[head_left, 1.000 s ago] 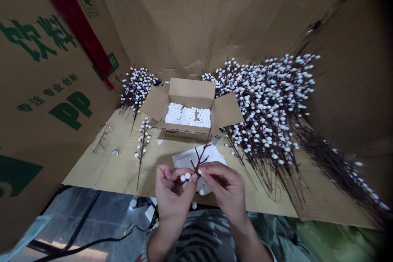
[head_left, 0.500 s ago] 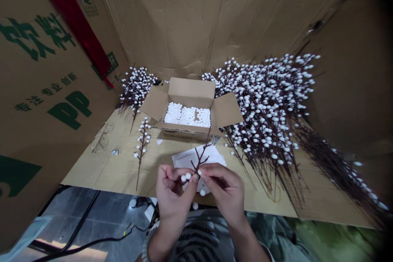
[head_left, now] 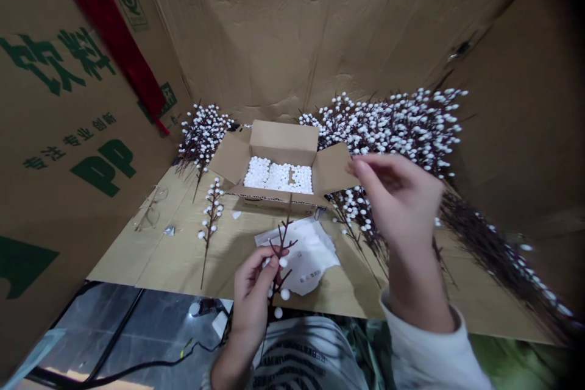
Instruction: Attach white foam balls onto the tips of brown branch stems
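My left hand (head_left: 256, 283) pinches a brown artificial berry branch (head_left: 284, 234) between thumb and fingers, above the table's front edge. Several white beads sit on its lower twigs, while its upper twigs are bare. My right hand (head_left: 402, 195) is raised beside the right flap of an open cardboard box (head_left: 283, 198). Its fingers are curled with the thumb near the index finger, but the fingertips are smeared by motion, so I cannot tell whether they hold anything. Many loose white beads (head_left: 278, 175) lie inside the box.
A large pile of white-berry branches (head_left: 388, 128) lies at the right, beside bare brown stems (head_left: 484, 237). A smaller bunch (head_left: 203, 134) and a single berry branch (head_left: 212, 213) lie left. White paper (head_left: 311, 256) lies before the box, glasses (head_left: 150, 207) at far left. Cardboard walls (head_left: 242, 30) surround the table.
My right hand has left the branch and moved up and right, to beside the box flap. My left hand still holds the branch, now slightly lower and further left.
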Demonstrator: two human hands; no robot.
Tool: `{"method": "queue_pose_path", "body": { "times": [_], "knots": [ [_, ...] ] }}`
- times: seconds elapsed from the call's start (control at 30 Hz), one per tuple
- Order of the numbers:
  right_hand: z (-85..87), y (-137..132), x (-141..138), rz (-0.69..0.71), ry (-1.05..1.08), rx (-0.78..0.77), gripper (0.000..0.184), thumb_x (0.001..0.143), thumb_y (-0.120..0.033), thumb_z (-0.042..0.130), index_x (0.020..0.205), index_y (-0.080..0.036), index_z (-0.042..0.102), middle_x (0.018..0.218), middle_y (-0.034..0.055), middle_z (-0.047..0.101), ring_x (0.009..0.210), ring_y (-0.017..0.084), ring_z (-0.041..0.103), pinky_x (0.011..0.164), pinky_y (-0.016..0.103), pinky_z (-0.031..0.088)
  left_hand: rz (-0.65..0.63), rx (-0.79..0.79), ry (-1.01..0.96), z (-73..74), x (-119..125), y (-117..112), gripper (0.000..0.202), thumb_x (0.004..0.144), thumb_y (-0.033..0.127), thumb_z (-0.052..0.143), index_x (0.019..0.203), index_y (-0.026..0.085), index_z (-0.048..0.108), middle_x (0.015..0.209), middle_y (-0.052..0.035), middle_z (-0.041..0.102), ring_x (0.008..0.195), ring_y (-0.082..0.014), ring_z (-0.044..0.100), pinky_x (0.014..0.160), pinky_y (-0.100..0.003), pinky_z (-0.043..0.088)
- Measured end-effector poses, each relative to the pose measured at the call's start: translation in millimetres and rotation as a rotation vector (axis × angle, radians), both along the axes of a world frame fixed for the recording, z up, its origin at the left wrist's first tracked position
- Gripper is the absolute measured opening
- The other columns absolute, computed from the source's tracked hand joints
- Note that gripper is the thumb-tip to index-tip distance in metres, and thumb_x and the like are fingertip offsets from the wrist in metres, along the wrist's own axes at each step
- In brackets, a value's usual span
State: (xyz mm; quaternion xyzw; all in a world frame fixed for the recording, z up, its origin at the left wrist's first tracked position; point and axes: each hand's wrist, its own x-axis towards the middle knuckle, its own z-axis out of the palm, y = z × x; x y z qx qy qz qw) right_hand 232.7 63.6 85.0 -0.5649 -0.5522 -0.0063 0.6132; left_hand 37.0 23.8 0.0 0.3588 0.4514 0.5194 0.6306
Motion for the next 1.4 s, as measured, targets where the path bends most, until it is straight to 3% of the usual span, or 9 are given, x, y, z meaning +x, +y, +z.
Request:
{"method": "queue_pose_path", "body": {
  "times": [0.13, 0.27, 0.37, 0.5, 0.7, 0.93, 1.07, 1.23, 1.4],
  "knots": [
    [19.3, 66.3, 4.4, 0.066, -0.541, -0.431, 0.018, 0.084, -0.014, 0.058, 0.095, -0.016, 0.072, 0.092, 0.0084, 0.075, 0.083, 0.022, 0.07, 0.079, 0.034, 0.052, 0.035, -0.018, -0.003, 2.2, 1.6, -2.7, 0.033, 0.07, 0.049, 0.074, 0.071, 0.017, 0.073, 0.063, -0.0002, 0.064, 0.053, -0.008, 0.044, 0.047, -0.015, 0.034],
    [1.0, 117.5, -9.1, 0.249, -0.932, -0.873, 0.025, 0.084, -0.015, 0.059, 0.107, -0.014, 0.069, 0.107, 0.0138, 0.072, 0.101, 0.026, 0.066, 0.086, 0.033, 0.049, 0.095, -0.012, 0.011, 0.3, -0.1, -3.3, 0.038, 0.07, 0.056, 0.072, 0.074, 0.018, 0.072, 0.063, 0.001, 0.062, 0.051, -0.0072, 0.042, 0.046, -0.015, 0.033],
    [-19.9, 139.2, -22.8, 0.345, -1.014, -0.995, 0.026, 0.079, -0.021, 0.07, 0.104, -0.015, 0.069, 0.109, 0.0129, 0.071, 0.102, 0.025, 0.065, 0.088, 0.035, 0.049, 0.119, 0.002, 0.05, -3.3, -3.1, -3.0, 0.041, 0.07, 0.058, 0.07, 0.078, 0.019, 0.071, 0.073, -0.0013, 0.067, 0.051, -0.0072, 0.043, 0.046, -0.015, 0.036],
    [-39.2, 151.3, -35.9, 0.408, -1.082, -1.094, 0.027, 0.089, -0.031, 0.061, 0.11, -0.016, 0.062, 0.116, 0.0087, 0.064, 0.103, 0.022, 0.062, 0.089, 0.044, 0.05, 0.134, 0.064, 0.083, -6.0, -7.9, -2.6, 0.04, 0.071, 0.058, 0.07, 0.081, 0.018, 0.071, 0.065, -0.0001, 0.064, 0.048, -0.0076, 0.042, 0.044, -0.016, 0.037],
    [-58.9, 155.4, -36.1, 0.434, -1.031, -1.076, 0.026, 0.09, -0.031, 0.059, 0.112, -0.016, 0.06, 0.115, 0.0079, 0.062, 0.1, 0.021, 0.062, 0.085, 0.042, 0.052, 0.179, 0.067, 0.062, -2.7, -12.2, -1.5, 0.042, 0.068, 0.059, 0.071, 0.076, 0.018, 0.07, 0.067, -0.0008, 0.064, 0.046, -0.0072, 0.043, 0.042, -0.017, 0.038],
    [-42.3, 144.5, -24.3, 0.399, -0.772, -0.83, 0.018, 0.09, -0.018, 0.056, 0.101, -0.012, 0.069, 0.102, 0.0119, 0.071, 0.101, 0.022, 0.065, 0.089, 0.037, 0.047, 0.083, 0.02, 0.065, 6.4, -13.5, -2.9, 0.04, 0.071, 0.057, 0.07, 0.068, 0.017, 0.069, 0.051, 0.0039, 0.05, 0.046, -0.008, 0.039, 0.043, -0.017, 0.031],
    [-17.6, 112.2, -15.1, 0.407, -0.559, -0.678, 0.035, 0.096, -0.02, 0.043, 0.126, -0.012, 0.059, 0.098, 0.0102, 0.072, 0.08, 0.016, 0.066, 0.078, 0.03, 0.049, -0.007, 0.015, 0.011, 13.1, -11.7, -4.9, 0.039, 0.07, 0.054, 0.072, 0.061, 0.017, 0.065, 0.059, 0.0011, 0.056, 0.054, -0.0108, 0.048, 0.048, -0.018, 0.038],
    [-7.4, 45.1, -2.6, 0.693, 0.377, -0.441, 0.039, 0.089, -0.028, 0.055, 0.127, -0.021, 0.058, 0.068, -0.0045, 0.055, 0.054, 0.008, 0.05, 0.052, 0.023, 0.043, -0.175, 0.075, -0.078, 20.6, -5.1, -4.0, 0.033, 0.078, 0.045, 0.069, 0.059, 0.017, 0.064, 0.061, -0.0004, 0.06, 0.061, -0.0131, 0.054, 0.057, -0.02, 0.042],
    [-29.3, -19.6, -19.0, 0.888, 0.978, -0.588, 0.023, 0.081, -0.029, 0.067, 0.102, -0.02, 0.07, 0.062, -0.0047, 0.048, 0.049, 0.006, 0.038, 0.043, 0.017, 0.033, -0.247, -0.022, -0.248, 28.5, 4.0, 0.5, 0.034, 0.071, 0.044, 0.073, 0.056, 0.016, 0.061, 0.056, 0.0004, 0.057, 0.051, -0.011, 0.05, 0.051, -0.021, 0.039]
  ]
}}
